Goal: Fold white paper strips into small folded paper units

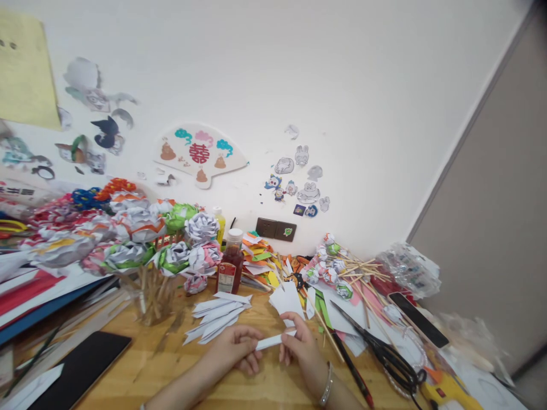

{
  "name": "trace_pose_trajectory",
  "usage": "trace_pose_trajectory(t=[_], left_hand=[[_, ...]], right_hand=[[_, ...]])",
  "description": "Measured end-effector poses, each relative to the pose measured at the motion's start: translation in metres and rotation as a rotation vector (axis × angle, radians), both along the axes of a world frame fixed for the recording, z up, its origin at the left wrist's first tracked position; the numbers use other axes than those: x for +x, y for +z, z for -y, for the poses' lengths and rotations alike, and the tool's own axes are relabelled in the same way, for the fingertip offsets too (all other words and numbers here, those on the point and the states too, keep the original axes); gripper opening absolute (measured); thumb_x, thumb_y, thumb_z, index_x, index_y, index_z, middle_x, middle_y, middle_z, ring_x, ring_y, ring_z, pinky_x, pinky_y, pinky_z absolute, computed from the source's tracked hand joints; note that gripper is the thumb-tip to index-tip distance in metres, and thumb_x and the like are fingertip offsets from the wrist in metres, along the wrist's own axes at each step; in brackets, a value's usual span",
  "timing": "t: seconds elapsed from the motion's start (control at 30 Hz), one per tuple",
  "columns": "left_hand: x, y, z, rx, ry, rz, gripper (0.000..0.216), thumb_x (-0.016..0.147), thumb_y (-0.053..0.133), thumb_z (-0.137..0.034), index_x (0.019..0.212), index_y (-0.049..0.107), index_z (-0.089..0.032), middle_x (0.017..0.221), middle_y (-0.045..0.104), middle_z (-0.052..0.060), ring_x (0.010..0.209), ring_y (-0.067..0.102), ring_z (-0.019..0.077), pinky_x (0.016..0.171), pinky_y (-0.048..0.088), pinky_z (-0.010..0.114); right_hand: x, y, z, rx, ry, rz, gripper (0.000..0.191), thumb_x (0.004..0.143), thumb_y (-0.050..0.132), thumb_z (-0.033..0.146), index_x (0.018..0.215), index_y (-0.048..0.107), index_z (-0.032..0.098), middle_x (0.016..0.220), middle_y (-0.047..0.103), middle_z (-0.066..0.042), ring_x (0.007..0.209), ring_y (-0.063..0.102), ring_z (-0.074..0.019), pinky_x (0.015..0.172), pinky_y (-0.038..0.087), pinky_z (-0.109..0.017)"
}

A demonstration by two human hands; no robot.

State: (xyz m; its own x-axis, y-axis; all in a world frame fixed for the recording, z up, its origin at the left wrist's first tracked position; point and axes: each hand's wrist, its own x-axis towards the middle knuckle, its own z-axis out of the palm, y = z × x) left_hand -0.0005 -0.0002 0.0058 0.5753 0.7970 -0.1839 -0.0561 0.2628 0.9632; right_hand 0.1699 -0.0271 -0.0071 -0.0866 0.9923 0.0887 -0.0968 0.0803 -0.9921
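Observation:
Between my two hands, low in the middle of the head view, is a narrow folded strip of white paper (270,341). My left hand (239,348) pinches its left end between thumb and fingers. At the right end my right hand (297,340), with a bracelet at the wrist, grips it the same way. Just beyond my left hand lies a pile of folded white paper strips (217,315). Flat white paper pieces (287,300) rest on the wooden table (171,373) beyond my right hand.
A clear container (149,299) of paper flowers stands left, beside a red-brown bottle (231,263). Black scissors (387,354), a dark pen (352,370), wooden sticks (363,267) and a phone (419,319) lie right. A black tablet-like slab (85,364) is front left.

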Motion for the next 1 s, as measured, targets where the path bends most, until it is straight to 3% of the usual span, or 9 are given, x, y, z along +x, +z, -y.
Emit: trace_pose_trajectory(t=[0.13,0.47,0.6,0.77,1.0], left_hand=[[0.000,-0.001,0.002,0.053,-0.075,-0.016,0.034,0.057,0.061,-0.039,0.076,0.054,-0.012,0.056,0.061,0.000,0.043,0.056,0.0113,0.043,0.042,0.022],[0.004,-0.008,0.002,0.138,0.008,-0.073,0.036,0.053,0.062,-0.044,0.071,0.053,-0.014,0.051,0.058,-0.002,0.040,0.054,0.0109,0.040,0.041,0.021],[0.006,-0.004,0.007,0.164,0.009,-0.126,0.038,0.053,0.059,-0.047,0.071,0.053,-0.014,0.048,0.056,-0.004,0.039,0.052,0.0102,0.039,0.039,0.020],[0.005,0.001,0.013,0.221,-0.088,-0.252,0.036,0.061,0.050,-0.049,0.064,0.054,-0.014,0.045,0.053,-0.004,0.033,0.043,0.0056,0.034,0.030,0.016],[0.005,0.004,0.016,0.256,-0.059,-0.299,0.034,0.063,0.047,-0.050,0.063,0.047,-0.016,0.041,0.047,-0.007,0.030,0.036,0.0051,0.031,0.026,0.015]], right_hand=[[0.000,-0.001,-0.001,0.000,0.018,-0.013,0.033,0.068,0.050,0.028,0.096,0.037,0.016,0.040,0.051,0.007,0.031,0.042,-0.0082,0.035,0.028,-0.017],[0.000,-0.004,-0.004,-0.015,0.031,-0.010,0.035,0.067,0.053,0.036,0.093,0.040,0.017,0.041,0.052,0.006,0.031,0.042,-0.0083,0.036,0.028,-0.017],[-0.001,-0.004,-0.001,0.023,0.047,0.015,0.031,0.068,0.053,0.036,0.090,0.042,0.017,0.041,0.050,0.007,0.033,0.042,-0.0079,0.038,0.030,-0.018],[-0.005,-0.002,0.004,0.062,0.144,-0.026,0.033,0.070,0.052,0.038,0.092,0.041,0.017,0.044,0.051,0.006,0.036,0.044,-0.0079,0.040,0.032,-0.018],[-0.008,-0.001,0.005,0.053,0.087,-0.042,0.034,0.074,0.042,0.043,0.095,0.037,0.016,0.042,0.050,0.006,0.032,0.039,-0.0069,0.035,0.025,-0.016]])
